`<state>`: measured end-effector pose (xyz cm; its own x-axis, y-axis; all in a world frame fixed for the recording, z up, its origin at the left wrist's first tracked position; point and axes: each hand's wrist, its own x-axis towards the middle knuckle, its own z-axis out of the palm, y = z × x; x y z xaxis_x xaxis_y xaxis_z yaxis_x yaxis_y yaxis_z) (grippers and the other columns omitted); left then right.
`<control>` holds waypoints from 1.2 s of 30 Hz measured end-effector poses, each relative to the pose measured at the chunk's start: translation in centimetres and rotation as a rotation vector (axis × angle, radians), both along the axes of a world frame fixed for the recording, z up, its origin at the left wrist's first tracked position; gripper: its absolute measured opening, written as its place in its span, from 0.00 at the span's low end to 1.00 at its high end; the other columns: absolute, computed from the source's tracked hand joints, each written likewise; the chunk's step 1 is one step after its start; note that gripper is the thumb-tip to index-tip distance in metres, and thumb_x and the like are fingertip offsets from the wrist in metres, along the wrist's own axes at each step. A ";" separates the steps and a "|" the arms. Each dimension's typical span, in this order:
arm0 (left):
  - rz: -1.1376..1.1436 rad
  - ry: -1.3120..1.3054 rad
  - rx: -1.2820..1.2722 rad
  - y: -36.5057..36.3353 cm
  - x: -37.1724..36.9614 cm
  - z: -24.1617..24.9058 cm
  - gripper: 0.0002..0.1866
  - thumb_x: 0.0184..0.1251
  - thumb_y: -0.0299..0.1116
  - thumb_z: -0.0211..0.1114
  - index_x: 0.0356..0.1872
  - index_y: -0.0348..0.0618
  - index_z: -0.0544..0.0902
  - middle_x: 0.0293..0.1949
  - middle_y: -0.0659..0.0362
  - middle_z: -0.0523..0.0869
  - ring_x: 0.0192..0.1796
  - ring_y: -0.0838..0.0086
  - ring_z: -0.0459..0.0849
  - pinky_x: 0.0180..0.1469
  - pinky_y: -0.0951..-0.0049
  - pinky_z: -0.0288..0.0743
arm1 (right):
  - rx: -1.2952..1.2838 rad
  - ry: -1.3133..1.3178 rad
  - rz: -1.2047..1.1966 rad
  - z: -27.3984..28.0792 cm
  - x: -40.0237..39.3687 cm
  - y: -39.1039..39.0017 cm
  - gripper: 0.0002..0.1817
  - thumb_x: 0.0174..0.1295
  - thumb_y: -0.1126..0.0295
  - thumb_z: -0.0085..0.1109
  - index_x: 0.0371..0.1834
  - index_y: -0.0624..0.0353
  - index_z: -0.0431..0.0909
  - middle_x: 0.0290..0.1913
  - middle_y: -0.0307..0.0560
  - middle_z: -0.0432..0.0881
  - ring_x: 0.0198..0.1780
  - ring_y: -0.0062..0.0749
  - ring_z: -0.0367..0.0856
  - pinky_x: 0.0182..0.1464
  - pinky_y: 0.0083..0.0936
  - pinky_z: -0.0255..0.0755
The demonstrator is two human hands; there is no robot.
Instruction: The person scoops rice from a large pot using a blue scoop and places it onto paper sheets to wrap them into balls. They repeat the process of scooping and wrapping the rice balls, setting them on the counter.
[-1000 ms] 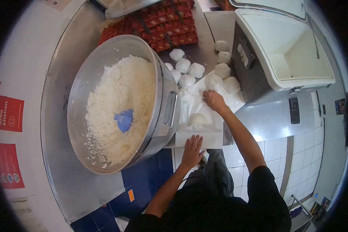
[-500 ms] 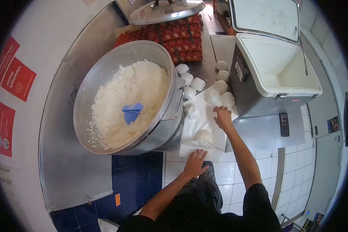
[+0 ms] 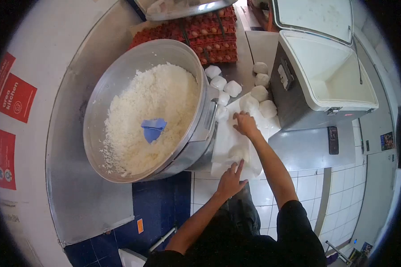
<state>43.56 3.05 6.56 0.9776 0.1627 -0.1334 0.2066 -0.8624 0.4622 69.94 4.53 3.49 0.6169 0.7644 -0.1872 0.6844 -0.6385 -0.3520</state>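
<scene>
White wrapping paper lies on the steel counter in front of me. Near its front edge a rounded lump of rice shows faintly under a fold of the paper. My left hand rests at that front edge, fingers apart, its index finger stretched against the covered lump. Farther up the sheet, my right hand touches the paper with its fingers bent and spread; neither hand visibly grips anything. Just beyond are several white wrapped rice bundles, with more bundles grouped beside the pot.
A big metal pot of cooked rice stands on the left, a blue scoop stuck in it. Red egg trays are stacked behind. To the right are an open cooler and a dark phone.
The paper's front flap has been folded up over the rice lump. My left hand has moved up and right with it; my right hand has shifted slightly left on the sheet.
</scene>
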 end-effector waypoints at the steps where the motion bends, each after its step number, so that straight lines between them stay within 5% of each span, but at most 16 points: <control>1: 0.004 0.005 -0.016 -0.2 -0.2 -0.5 0.52 0.56 0.49 0.74 0.78 0.41 0.56 0.63 0.42 0.72 0.52 0.52 0.80 0.56 0.59 0.78 | -0.075 -0.052 -0.048 0.5 0.4 -0.8 0.26 0.57 0.56 0.70 0.58 0.50 0.76 0.52 0.52 0.81 0.57 0.50 0.81 0.53 0.51 0.78; 5: -0.066 -0.144 0.134 -0.2 -0.5 -1.5 0.51 0.55 0.46 0.75 0.79 0.47 0.56 0.65 0.42 0.70 0.55 0.52 0.78 0.58 0.58 0.77 | -0.182 -0.023 -0.177 1.8 0.2 -4.8 0.26 0.53 0.62 0.74 0.53 0.55 0.75 0.50 0.54 0.83 0.54 0.50 0.82 0.53 0.49 0.78; 7: -0.074 -0.129 0.148 -0.6 -0.8 -1.9 0.51 0.55 0.46 0.75 0.79 0.51 0.56 0.66 0.42 0.68 0.56 0.51 0.76 0.58 0.57 0.76 | 0.117 0.144 -0.268 0.8 0.8 -7.3 0.25 0.48 0.67 0.76 0.51 0.55 0.77 0.44 0.54 0.86 0.49 0.49 0.85 0.51 0.44 0.79; 10: -0.094 -0.099 0.209 -1.1 -0.8 -2.4 0.51 0.55 0.48 0.75 0.80 0.63 0.56 0.69 0.43 0.65 0.58 0.50 0.74 0.59 0.54 0.74 | 0.235 0.209 -0.312 2.5 0.5 -9.8 0.22 0.45 0.72 0.76 0.45 0.56 0.81 0.39 0.56 0.87 0.45 0.52 0.86 0.48 0.42 0.79; 12: -0.050 -0.055 0.245 -2.1 -0.4 -2.2 0.48 0.60 0.50 0.72 0.80 0.69 0.56 0.71 0.37 0.61 0.60 0.43 0.72 0.60 0.47 0.72 | 0.207 0.245 -0.273 2.9 1.1 -10.7 0.16 0.47 0.70 0.73 0.41 0.57 0.82 0.39 0.57 0.87 0.43 0.55 0.85 0.47 0.43 0.79; 14: -0.040 0.027 0.235 -2.8 -0.1 -1.4 0.48 0.60 0.51 0.72 0.80 0.73 0.55 0.71 0.37 0.60 0.59 0.43 0.72 0.60 0.47 0.73 | 0.124 0.188 -0.165 2.5 1.4 -10.5 0.14 0.49 0.69 0.71 0.39 0.61 0.83 0.38 0.56 0.87 0.43 0.50 0.86 0.46 0.40 0.78; 17: 0.005 0.080 0.299 -2.9 1.7 -1.5 0.49 0.60 0.54 0.71 0.80 0.77 0.53 0.72 0.37 0.60 0.57 0.44 0.74 0.57 0.48 0.75 | 0.229 -0.019 0.076 -1.3 2.9 -8.4 0.08 0.58 0.69 0.61 0.34 0.63 0.79 0.34 0.60 0.83 0.40 0.57 0.83 0.44 0.43 0.76; 18: 0.020 0.061 0.365 -4.0 0.4 -1.8 0.49 0.60 0.55 0.71 0.80 0.78 0.52 0.72 0.38 0.60 0.55 0.45 0.75 0.55 0.49 0.77 | 0.258 0.003 0.108 2.1 1.4 -7.9 0.06 0.59 0.71 0.58 0.33 0.62 0.79 0.34 0.61 0.83 0.39 0.59 0.82 0.43 0.45 0.75; 20: 0.000 0.097 0.340 -3.9 1.1 -1.5 0.49 0.61 0.56 0.70 0.80 0.77 0.52 0.72 0.38 0.60 0.55 0.46 0.76 0.53 0.50 0.78 | 0.346 0.170 0.117 5.5 -0.9 -7.6 0.05 0.59 0.71 0.58 0.33 0.61 0.78 0.35 0.60 0.83 0.39 0.59 0.82 0.42 0.45 0.75; 24: -0.002 0.099 0.349 -3.5 1.0 -1.2 0.48 0.61 0.59 0.69 0.80 0.78 0.52 0.73 0.39 0.60 0.54 0.46 0.77 0.48 0.53 0.80 | -0.075 -0.087 0.124 6.6 -2.7 -8.4 0.11 0.58 0.75 0.58 0.44 0.51 0.78 0.39 0.48 0.86 0.47 0.45 0.85 0.46 0.50 0.76; 27: 0.040 0.099 0.255 -3.4 0.9 -0.8 0.50 0.61 0.60 0.68 0.81 0.64 0.52 0.73 0.41 0.60 0.58 0.46 0.74 0.54 0.48 0.75 | -0.125 -0.272 0.119 4.9 -4.1 -8.8 0.16 0.58 0.73 0.62 0.50 0.47 0.79 0.39 0.44 0.86 0.52 0.41 0.84 0.60 0.54 0.71; 30: 0.081 0.035 0.217 -3.5 -0.2 -1.3 0.51 0.61 0.60 0.67 0.81 0.52 0.53 0.75 0.43 0.60 0.66 0.47 0.68 0.64 0.43 0.65 | 0.282 -0.616 0.281 2.3 -4.6 -8.1 0.07 0.62 0.70 0.55 0.41 0.49 0.82 0.40 0.45 0.86 0.45 0.40 0.85 0.72 0.56 0.59; 32: 0.080 -0.002 0.225 -3.0 -0.8 -1.6 0.51 0.62 0.60 0.66 0.80 0.47 0.53 0.76 0.43 0.59 0.72 0.47 0.63 0.70 0.41 0.58 | -0.103 -0.258 0.313 4.0 -5.8 -7.0 0.09 0.64 0.67 0.54 0.43 0.51 0.84 0.42 0.47 0.86 0.46 0.39 0.85 0.79 0.55 0.43; 33: 0.045 -0.068 0.218 -2.7 -1.0 -1.6 0.51 0.62 0.60 0.66 0.80 0.47 0.54 0.77 0.44 0.56 0.76 0.47 0.57 0.73 0.40 0.52 | -0.110 -0.277 0.335 5.5 -6.7 -7.0 0.13 0.66 0.64 0.54 0.47 0.54 0.85 0.45 0.49 0.87 0.51 0.41 0.85 0.76 0.49 0.56; 36: -0.009 -0.122 0.172 -2.7 -0.7 -3.1 0.49 0.63 0.61 0.64 0.80 0.51 0.56 0.80 0.46 0.48 0.81 0.48 0.43 0.76 0.35 0.41 | 0.167 -0.207 0.271 3.5 -8.3 -8.5 0.17 0.65 0.65 0.54 0.54 0.57 0.82 0.54 0.51 0.86 0.58 0.43 0.83 0.70 0.38 0.69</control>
